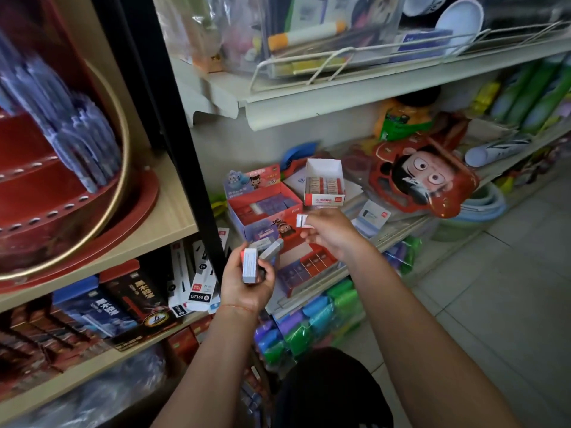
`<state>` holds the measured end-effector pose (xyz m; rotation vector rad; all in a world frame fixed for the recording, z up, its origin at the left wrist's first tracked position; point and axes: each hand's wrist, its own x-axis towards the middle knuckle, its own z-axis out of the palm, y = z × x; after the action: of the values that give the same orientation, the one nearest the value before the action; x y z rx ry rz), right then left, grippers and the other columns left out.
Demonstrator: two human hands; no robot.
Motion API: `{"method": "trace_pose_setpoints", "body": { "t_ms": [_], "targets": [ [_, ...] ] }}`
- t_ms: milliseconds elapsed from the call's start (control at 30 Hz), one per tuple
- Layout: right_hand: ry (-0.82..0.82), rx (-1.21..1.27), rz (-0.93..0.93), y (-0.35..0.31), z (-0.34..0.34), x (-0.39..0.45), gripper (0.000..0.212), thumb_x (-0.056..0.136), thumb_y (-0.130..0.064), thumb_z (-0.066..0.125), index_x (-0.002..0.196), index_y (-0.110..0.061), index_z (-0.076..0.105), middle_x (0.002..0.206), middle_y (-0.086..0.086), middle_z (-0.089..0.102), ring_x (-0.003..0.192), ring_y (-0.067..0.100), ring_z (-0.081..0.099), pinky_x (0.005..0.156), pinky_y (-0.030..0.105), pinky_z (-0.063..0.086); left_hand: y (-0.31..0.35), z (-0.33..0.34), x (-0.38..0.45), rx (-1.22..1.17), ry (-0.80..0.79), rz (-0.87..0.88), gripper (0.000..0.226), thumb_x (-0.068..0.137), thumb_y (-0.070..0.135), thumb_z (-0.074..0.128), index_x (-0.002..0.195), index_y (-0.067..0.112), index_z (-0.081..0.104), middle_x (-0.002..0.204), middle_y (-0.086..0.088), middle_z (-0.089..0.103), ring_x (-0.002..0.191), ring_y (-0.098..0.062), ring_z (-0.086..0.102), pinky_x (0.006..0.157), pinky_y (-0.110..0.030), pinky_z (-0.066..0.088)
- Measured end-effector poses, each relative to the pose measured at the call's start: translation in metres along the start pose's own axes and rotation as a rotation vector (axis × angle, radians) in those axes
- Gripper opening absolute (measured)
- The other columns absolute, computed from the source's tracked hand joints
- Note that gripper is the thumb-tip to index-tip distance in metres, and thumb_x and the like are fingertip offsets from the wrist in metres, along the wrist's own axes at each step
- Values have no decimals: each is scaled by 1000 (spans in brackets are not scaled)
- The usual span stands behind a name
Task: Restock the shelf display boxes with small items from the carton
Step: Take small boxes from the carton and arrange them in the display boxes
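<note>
left hand (pixel 247 288) grips several small boxed items (pixel 249 265); right hand (pixel 327 230) pinches one small item (pixel 302 220). both held just before the open display boxes (pixel 265 208) on the shelf (pixel 401 233).

An open carton (pixel 324 186) sits behind and right of the display box (pixel 262 208) on the shelf (pixel 401 230).

Soft even daylight, blurred left edge, wide-angle bending

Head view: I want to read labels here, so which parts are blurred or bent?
Head view: pen stand at left smeared by motion blur; hands and erasers slightly soft; white box print readable only as a logo; shelf edges bow from the wide lens; lighting even, no glare.
</note>
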<state>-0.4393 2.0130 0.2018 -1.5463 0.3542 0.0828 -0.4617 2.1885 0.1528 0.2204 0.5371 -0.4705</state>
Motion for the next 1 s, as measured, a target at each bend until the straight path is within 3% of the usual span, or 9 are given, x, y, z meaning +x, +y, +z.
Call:
{"method": "trace_pose_setpoints", "body": {
  "t_ms": [133,233,367,467,567,667,767,867,1000],
  "targets": [
    [-31,38,-19,2,-3,7,25,95,3,49,115,1,63,93,17,67,72,19,65,66,28,56,2,8,4,8,-8,22,52,74,21,72,124,12,59,126,-11,61,123,-10,50,45,-17,50],
    [-28,39,-44,3,-6,12,32,94,4,49,119,-11,64,94,15,68,72,19,66,63,29,55,2,17,6,6,-28,16,53,75,21,73,126,11,59,131,-12,59,123,-11,52,46,-17,51],
    [36,40,-63,1,-14,23,26,91,5,56,110,-9,68,96,13,68,72,17,64,63,26,54,0,32,18,62,-19,34,26,82,22,71,101,7,62,112,-11,62,90,-14,60,44,-18,51],
    [85,74,-84,-7,-26,36,26,85,12,62,105,-5,67,103,20,68,83,24,65,74,30,57,-3,50,32,104,-42,17,32,78,21,72,106,9,63,115,-9,61,103,-14,58,44,-19,51],
    [142,17,-106,-17,-40,56,36,77,15,70,107,-4,66,109,21,67,93,31,68,81,38,59,-12,73,41,123,-61,41,14,84,20,67,88,7,61,85,-5,65,80,-11,58,45,-17,51],
    [240,-129,-110,-25,-50,85,40,68,15,75,98,-9,62,102,19,65,92,35,68,80,46,59,-18,97,53,124,-57,59,17,92,22,61,84,7,60,72,-7,62,67,-13,56,46,-17,51],
    [394,-444,-200,-34,-59,115,36,68,-6,81,82,-21,50,96,9,64,93,26,66,75,36,55,-16,115,72,137,-66,64,17,91,22,61,84,7,60,72,-5,61,66,-12,55,46,-16,51],
    [442,-772,-298,-43,-67,138,29,79,-22,77,99,-11,60,104,10,69,99,25,65,74,26,46,-11,125,94,123,-73,65,14,90,21,63,85,8,60,77,-3,56,67,-11,53,46,-17,51],
    [384,-884,-366,-48,-59,172,27,84,-20,70,105,-6,61,104,13,68,98,28,64,71,28,46,-4,127,116,110,-85,79,14,80,20,69,86,10,61,86,-2,58,72,-11,55,47,-17,52]
  ]
}}
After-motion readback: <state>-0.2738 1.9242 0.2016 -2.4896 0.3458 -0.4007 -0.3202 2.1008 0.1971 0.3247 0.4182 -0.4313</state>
